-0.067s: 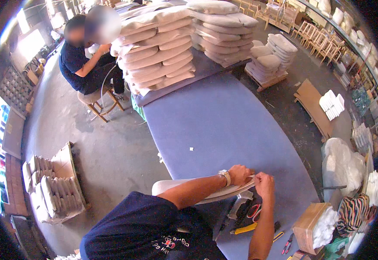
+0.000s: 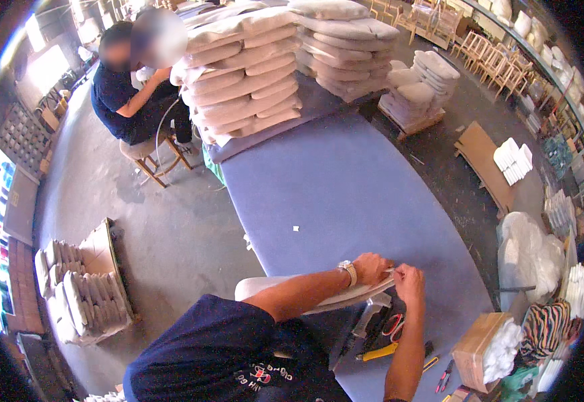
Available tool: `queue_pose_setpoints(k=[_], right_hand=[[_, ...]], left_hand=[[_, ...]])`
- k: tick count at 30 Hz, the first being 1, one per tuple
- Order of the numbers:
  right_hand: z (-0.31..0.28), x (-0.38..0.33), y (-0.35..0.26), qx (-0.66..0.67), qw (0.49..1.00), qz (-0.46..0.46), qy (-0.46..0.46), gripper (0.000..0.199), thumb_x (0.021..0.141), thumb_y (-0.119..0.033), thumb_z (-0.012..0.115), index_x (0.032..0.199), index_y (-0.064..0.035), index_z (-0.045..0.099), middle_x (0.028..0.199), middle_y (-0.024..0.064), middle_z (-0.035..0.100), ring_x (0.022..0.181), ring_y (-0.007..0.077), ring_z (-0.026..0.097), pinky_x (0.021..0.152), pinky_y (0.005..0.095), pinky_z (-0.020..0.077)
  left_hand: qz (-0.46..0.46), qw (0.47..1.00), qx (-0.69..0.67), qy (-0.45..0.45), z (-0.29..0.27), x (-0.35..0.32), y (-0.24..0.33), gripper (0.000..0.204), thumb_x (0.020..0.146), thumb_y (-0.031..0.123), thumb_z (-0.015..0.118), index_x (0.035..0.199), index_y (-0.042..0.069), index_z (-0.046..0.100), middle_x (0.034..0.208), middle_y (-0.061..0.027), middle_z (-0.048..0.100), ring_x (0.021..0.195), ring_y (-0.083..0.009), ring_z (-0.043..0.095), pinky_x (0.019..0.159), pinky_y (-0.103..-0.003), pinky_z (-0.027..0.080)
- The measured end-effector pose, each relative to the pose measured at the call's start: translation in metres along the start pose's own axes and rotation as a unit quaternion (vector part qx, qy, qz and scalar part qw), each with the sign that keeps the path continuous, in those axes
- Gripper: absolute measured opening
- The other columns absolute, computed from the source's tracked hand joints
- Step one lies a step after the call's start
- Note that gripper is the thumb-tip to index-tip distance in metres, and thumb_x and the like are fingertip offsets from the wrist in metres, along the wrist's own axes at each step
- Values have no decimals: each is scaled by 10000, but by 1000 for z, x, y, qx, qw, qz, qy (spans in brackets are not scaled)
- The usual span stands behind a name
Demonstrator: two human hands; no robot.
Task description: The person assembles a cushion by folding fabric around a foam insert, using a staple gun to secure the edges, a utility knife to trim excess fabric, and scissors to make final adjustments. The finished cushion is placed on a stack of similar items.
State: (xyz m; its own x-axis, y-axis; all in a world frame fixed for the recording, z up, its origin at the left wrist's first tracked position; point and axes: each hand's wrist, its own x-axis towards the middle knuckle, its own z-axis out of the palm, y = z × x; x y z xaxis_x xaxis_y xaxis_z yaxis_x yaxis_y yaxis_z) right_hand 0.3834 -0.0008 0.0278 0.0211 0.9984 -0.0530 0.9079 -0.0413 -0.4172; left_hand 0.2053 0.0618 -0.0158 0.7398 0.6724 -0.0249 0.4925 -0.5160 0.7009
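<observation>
A flat cream seat cushion (image 2: 345, 296) lies across the near end of the long blue-grey table (image 2: 332, 187), partly under my left forearm. My left hand (image 2: 371, 266), with a watch on its wrist, pinches the cushion's far edge. My right hand (image 2: 409, 278) grips the same edge right beside it, the two hands nearly touching. What sits between the fingers is too small to make out. Just below the cushion lie red-handled scissors (image 2: 392, 327) and a yellow-handled tool (image 2: 380, 352).
Tall stacks of cream cushions (image 2: 245, 74) fill the table's far end, with more on a pallet (image 2: 416, 87). A person in dark blue (image 2: 128, 100) sits on a stool at the far left. A crate of cushions (image 2: 84, 288) stands on the floor left; boxes and stuffing (image 2: 526, 254) right.
</observation>
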Motion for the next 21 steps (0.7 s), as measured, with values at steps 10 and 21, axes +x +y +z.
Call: queue_pose_setpoints(k=[10,21], right_hand=[[2,1,5,2,999,-22,28,134,844,-144,705,834,-16,668,825,203,700,790,399,685,719,461,527],[4,-8,14,59,996,55,-31,258,873,-288,746,991,-60,713,949,167,746,889,406,704,813,504,547]], left_hand=[[1,981,-130,-147,-19,3,-10,496,843,357,703,1232,65,609,981,-232,722,902,-408,704,791,-543,537],[8,1000,-11,-23,7,7,-11,324,860,273,700,1135,109,657,950,-201,738,859,-431,707,782,-543,564]])
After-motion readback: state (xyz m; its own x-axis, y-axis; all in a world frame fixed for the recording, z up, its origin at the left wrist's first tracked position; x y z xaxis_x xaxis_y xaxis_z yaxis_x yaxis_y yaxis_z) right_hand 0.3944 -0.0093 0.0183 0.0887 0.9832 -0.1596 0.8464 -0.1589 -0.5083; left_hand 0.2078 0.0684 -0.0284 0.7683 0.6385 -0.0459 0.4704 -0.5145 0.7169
